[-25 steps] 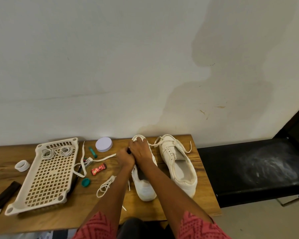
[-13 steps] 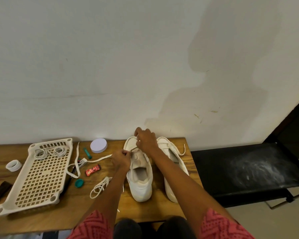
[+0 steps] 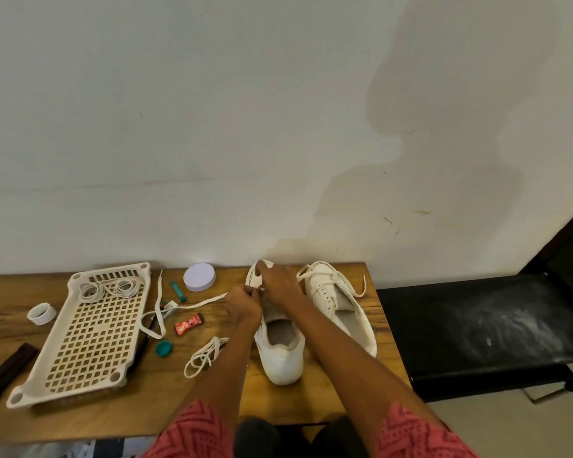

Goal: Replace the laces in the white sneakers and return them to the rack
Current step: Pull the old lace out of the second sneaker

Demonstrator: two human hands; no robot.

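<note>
Both my hands are on the near sneaker (image 3: 280,355) mid-bench: left hand (image 3: 244,304) has a pinch grip on the flat lace (image 3: 199,304) trailing left, right hand (image 3: 278,284) is curled over the eyelets, can't tell what its grip has. Second sneaker (image 3: 339,302) sits just beside it, near the bench's (image 3: 80,414) right edge. Rack (image 3: 90,332) lies left, clutter between.
</note>
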